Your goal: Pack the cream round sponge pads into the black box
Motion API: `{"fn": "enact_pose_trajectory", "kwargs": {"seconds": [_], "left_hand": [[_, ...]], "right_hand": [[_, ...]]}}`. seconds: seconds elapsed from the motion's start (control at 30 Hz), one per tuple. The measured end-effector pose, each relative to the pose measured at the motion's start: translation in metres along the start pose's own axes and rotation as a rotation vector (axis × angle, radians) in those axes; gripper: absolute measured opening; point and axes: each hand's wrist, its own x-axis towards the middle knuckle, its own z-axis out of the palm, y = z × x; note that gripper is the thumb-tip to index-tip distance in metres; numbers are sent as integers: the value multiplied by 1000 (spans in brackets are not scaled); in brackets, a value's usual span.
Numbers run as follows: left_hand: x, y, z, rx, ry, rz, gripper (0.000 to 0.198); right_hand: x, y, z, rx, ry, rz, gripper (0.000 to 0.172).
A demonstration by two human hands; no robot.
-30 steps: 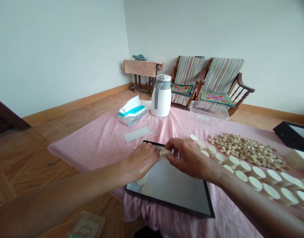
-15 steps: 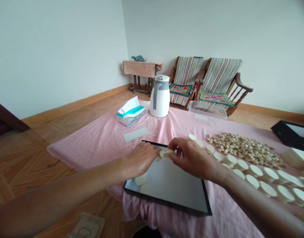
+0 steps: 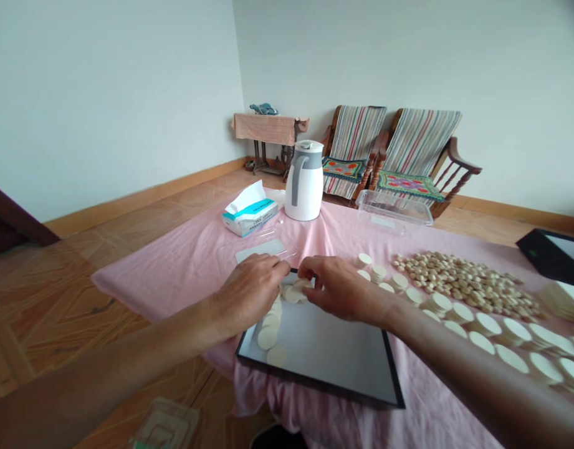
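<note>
A black-framed tray (image 3: 333,352) with a pale, shiny base lies on the pink cloth in front of me. A overlapping row of cream discs (image 3: 273,318) runs along its left side, and a few more lie loose near its corner. My left hand (image 3: 249,293) lies palm down at the tray's far left corner, its fingers just above the row. My right hand (image 3: 336,288) curls over the far end of the row, fingertips on the discs.
To the right lie short stacks of cream discs (image 3: 478,324) and a heap of small round tablets (image 3: 459,280). Further back stand a white jug (image 3: 304,181), a tissue box (image 3: 249,209) and a clear plastic box (image 3: 394,209). A second black tray (image 3: 555,255) sits far right.
The discs held between my hands now lie fanned in a row on the tray. Both hands have shifted left, and my left hand has drawn back from the discs.
</note>
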Motion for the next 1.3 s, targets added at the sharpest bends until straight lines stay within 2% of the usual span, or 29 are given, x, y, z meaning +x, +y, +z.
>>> {"fn": "enact_pose_trajectory", "kwargs": {"seconds": [0.07, 0.23, 0.43, 0.53, 0.7, 0.87, 1.0, 1.1, 1.3], "left_hand": [[-5, -4, -2, -52, -18, 35, 21], [-13, -6, 2, -101, -146, 179, 20], [-12, -4, 6, -63, -170, 196, 16], [-12, -4, 6, -63, -163, 190, 15], [-12, -3, 6, -112, -93, 54, 10], [-9, -1, 3, -401, 66, -82, 26], [-2, 2, 0, -603, 63, -153, 35], [2, 4, 2, -734, 63, -173, 33], [4, 6, 10, -808, 102, -209, 34]], "right_hand": [[8, -2, 8, -33, -38, -34, 13], [23, -8, 16, -137, -166, -33, 17], [29, -15, 17, -210, -209, -15, 14], [26, -19, 20, -293, -187, -19, 13], [16, -23, 18, -297, -84, -37, 16], [8, -16, -1, -75, -13, -53, 20], [2, -13, -13, 15, 5, -16, 25], [-1, -12, -15, 44, 14, -24, 23], [-6, -8, -13, 87, 36, -81, 25]]}}
